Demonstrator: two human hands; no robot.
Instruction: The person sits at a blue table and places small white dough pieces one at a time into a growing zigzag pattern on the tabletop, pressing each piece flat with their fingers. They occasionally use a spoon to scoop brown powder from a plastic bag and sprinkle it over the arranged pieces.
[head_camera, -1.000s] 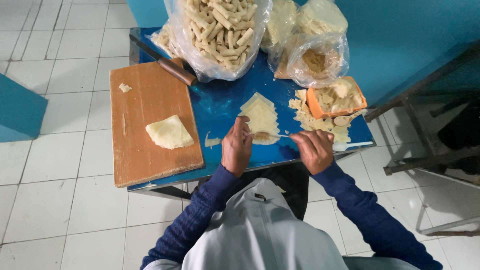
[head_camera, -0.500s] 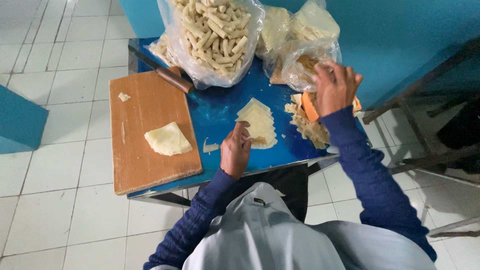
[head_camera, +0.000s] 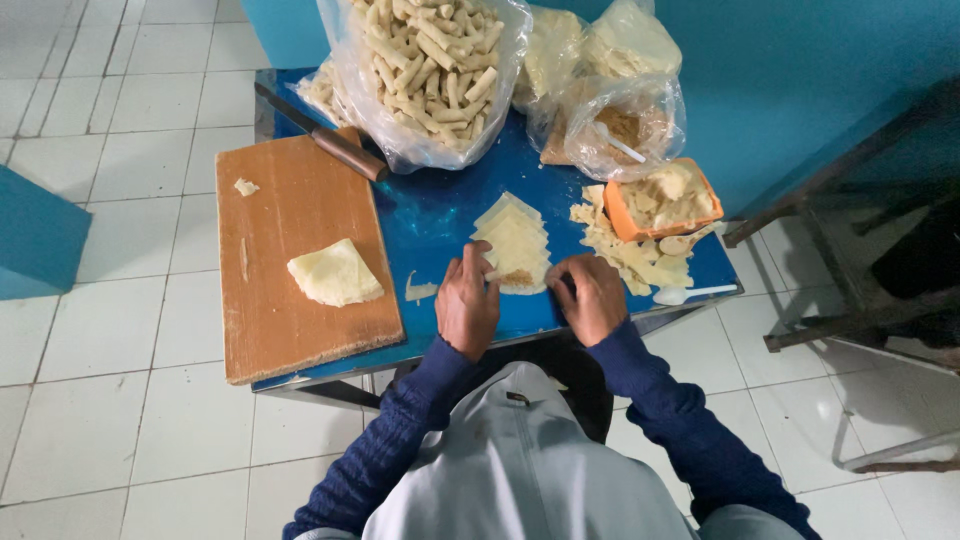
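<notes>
Both hands, the left hand (head_camera: 467, 305) and right hand (head_camera: 592, 297), curl loosely over the near end of a pale triangular pastry wrapper (head_camera: 514, 243) close to the blue bench's (head_camera: 430, 215) front edge, seemingly pinching it, bare blue surface between them and the wooden board (head_camera: 300, 265).

Small blue table (head_camera: 440, 215) at frame centre, on white tiled floor (head_camera: 90, 420). I see a wooden cutting board (head_camera: 290, 330) on its left half, overhanging the near edge. Knife (head_camera: 325, 145) lies across the board's upper corner onto the blue top. Clear bag of pale rolls (head_camera: 425, 70) at top centre; smaller bags (head_camera: 610, 110) top right. Pastry sheet (head_camera: 515, 245) flat at centre. Orange tub (head_camera: 665, 200) amid wrapper scraps (head_camera: 640, 262), right. White spoon (head_camera: 690, 293) at right edge.
</notes>
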